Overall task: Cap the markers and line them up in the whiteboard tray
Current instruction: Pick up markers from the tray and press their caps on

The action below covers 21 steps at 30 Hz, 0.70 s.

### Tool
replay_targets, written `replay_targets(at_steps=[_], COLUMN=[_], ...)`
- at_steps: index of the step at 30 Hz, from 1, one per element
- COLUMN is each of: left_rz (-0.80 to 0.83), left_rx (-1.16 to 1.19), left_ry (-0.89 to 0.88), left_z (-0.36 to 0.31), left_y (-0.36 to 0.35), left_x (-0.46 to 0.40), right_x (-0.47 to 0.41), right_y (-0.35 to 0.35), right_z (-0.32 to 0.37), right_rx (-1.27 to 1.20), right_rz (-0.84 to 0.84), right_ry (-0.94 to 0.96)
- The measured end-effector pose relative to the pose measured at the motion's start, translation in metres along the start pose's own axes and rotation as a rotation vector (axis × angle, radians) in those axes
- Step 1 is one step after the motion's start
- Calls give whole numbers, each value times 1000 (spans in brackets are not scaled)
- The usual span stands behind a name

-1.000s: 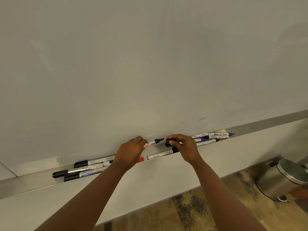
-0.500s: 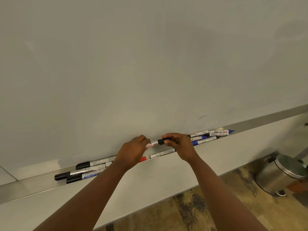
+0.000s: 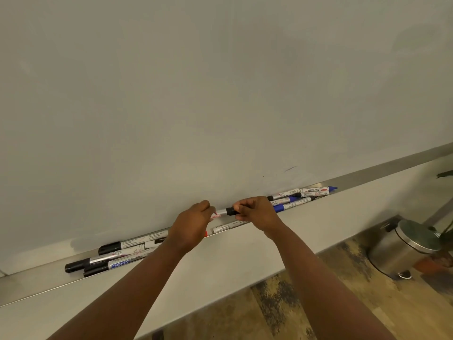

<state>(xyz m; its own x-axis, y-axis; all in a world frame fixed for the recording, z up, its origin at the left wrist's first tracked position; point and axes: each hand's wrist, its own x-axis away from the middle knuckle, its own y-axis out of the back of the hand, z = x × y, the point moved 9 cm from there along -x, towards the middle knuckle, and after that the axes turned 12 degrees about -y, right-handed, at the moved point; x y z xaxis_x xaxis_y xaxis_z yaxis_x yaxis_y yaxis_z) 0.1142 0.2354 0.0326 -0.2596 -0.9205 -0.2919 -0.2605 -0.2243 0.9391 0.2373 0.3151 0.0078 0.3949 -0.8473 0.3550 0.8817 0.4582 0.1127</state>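
Note:
My left hand (image 3: 192, 223) grips the white barrel of a black marker (image 3: 221, 213) just above the metal whiteboard tray (image 3: 36, 282). My right hand (image 3: 257, 213) pinches the black cap (image 3: 231, 211), which sits pushed over the marker's tip. Three black-capped markers (image 3: 110, 257) lie side by side in the tray at the left. A white marker (image 3: 226, 227) with a red end lies in the tray below my hands. At the right lies a loose cluster of markers (image 3: 297, 196), one with a bare blue tip (image 3: 333, 188).
The whiteboard (image 3: 220, 82) fills the upper view. A white ledge (image 3: 245, 251) runs under the tray. A steel pedal bin (image 3: 402, 251) stands on the wooden floor at the lower right.
My right hand brought the black cap from the tray to the marker's tip and pushed it on. My left hand has kept hold of the barrel.

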Motion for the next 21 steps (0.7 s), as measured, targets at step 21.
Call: replay_targets(at_steps=[21], left_rz=[59], left_rx=[39], left_ry=[72], left_z=[15], left_y=[-10], left_x=[-6], right_x=[-24], right_y=[-8], right_z=[3], right_rx=[421], right_rz=[57], right_ry=[218])
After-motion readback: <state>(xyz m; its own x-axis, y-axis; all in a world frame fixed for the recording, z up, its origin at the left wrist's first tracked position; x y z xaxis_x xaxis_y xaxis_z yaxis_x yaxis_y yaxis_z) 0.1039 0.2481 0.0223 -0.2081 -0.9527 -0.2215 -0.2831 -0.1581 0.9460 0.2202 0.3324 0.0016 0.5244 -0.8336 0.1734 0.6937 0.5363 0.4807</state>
